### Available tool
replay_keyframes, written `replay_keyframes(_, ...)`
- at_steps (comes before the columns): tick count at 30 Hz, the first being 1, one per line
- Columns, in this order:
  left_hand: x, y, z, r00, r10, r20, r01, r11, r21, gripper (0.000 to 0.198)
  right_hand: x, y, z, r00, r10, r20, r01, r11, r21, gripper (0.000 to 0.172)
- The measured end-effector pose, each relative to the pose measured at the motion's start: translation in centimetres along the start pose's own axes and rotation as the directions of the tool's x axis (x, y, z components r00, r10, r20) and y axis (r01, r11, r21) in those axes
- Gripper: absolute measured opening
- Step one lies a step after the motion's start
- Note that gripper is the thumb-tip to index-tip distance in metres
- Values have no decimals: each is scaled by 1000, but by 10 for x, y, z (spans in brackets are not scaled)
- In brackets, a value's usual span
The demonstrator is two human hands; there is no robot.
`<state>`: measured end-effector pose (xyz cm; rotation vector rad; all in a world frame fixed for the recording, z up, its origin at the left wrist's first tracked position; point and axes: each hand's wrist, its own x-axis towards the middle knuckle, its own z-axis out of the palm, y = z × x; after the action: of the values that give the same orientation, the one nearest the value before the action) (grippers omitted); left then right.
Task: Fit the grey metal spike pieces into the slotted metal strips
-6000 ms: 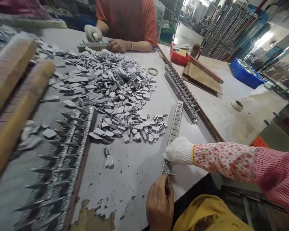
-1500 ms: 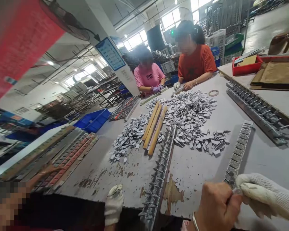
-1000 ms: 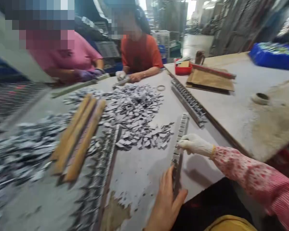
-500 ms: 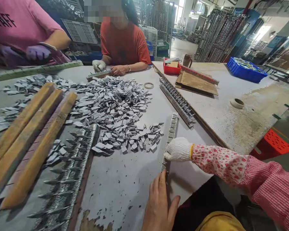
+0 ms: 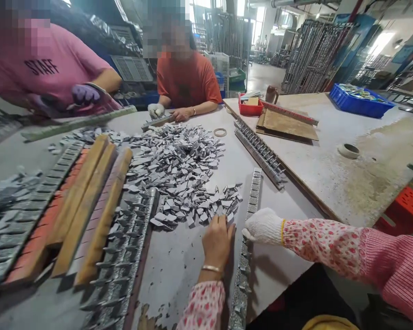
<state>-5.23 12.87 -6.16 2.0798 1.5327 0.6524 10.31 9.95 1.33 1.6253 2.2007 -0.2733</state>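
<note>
My left hand (image 5: pixel 216 242), bare with a bracelet at the wrist, is at the near edge of a pile of small, flat grey metal pieces (image 5: pixel 179 160). Its fingers bend down together among the pieces; what lies between the fingertips is hidden. My right hand (image 5: pixel 263 225), in a white knitted glove, is closed on the side of a long, narrow slotted strip (image 5: pixel 253 192) with a speckled metallic surface. Pointed pieces stick out of the strip's near part, while its far slots hold none.
Wooden bars (image 5: pixel 79 197) and a spiked strip (image 5: pixel 124 256) lie left. Another filled strip (image 5: pixel 258 149) lies beyond my right hand, with a tape ring (image 5: pixel 220 132) nearby. Two co-workers sit opposite. A red box (image 5: pixel 250 108) and blue basket (image 5: pixel 361 103) stand at the back right.
My left hand has moved forward from the strip to the pile's edge, its fingers now bent. The near part of the strip has come into sight. The view has shifted left.
</note>
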Motion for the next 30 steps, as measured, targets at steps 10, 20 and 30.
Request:
replay_keyframes(10, -33, 8, -37, 996, -85, -36, 75, 969, -234, 37, -11, 33, -10, 974, 91, -207, 84, 702, 707, 42)
replay_keyframes(20, -90, 56, -54, 989, 56, 139, 86, 549, -831, 41, -51, 5, -8, 882, -471, -30, -67, -188, 980, 31)
replay_keyframes(30, -98, 78, -58, 942, 199, 272, -55, 887, -458, 36, -67, 9, 16, 951, -307, -22, -25, -149, 989, 31)
